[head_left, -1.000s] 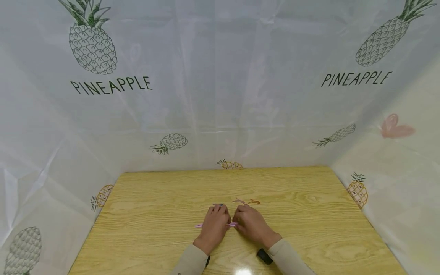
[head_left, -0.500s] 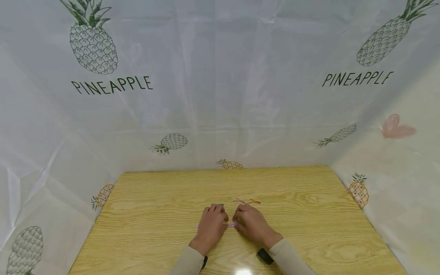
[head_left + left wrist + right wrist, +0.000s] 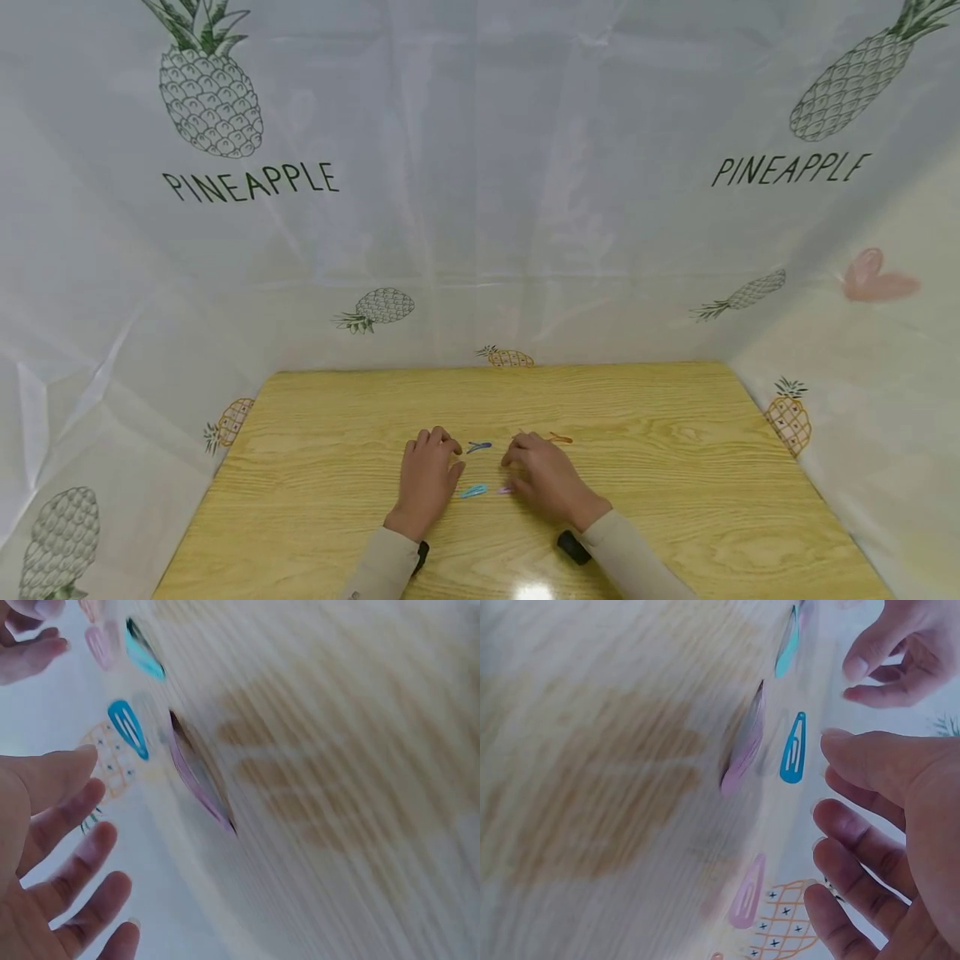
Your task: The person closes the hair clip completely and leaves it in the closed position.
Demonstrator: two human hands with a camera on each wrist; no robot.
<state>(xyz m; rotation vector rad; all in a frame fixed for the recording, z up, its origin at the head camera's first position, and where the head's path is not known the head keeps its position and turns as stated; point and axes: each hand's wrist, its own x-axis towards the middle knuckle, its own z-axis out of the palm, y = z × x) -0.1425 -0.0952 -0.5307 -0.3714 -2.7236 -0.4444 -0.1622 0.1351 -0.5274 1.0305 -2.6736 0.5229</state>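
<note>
Several snap hair clips lie on the wooden table. In the head view, my left hand (image 3: pixel 429 482) stands left of a blue clip (image 3: pixel 478 447) and a teal clip (image 3: pixel 474 491), fingers loosely bent and empty. My right hand (image 3: pixel 549 479) hovers beside a purple clip (image 3: pixel 506 490), which it partly covers. Relaxed, parted fingers (image 3: pixel 847 825) show in the right wrist view, holding nothing. The left wrist view has another purple clip (image 3: pixel 196 780) at the near left, hidden by my left hand in the head view. A pink clip (image 3: pixel 748 892) lies beyond my right hand.
An orange clip (image 3: pixel 561 437) sits behind my right hand. A black strap piece (image 3: pixel 573 547) is at the right wrist. White pineapple-printed sheeting (image 3: pixel 480 208) walls in the table (image 3: pixel 675 500) at the back and sides.
My left hand has moved left off the teal clip, uncovering it and the blue one. My right hand has lifted slightly forward, its fingers loosening by the purple clip and now covering most of the pink one.
</note>
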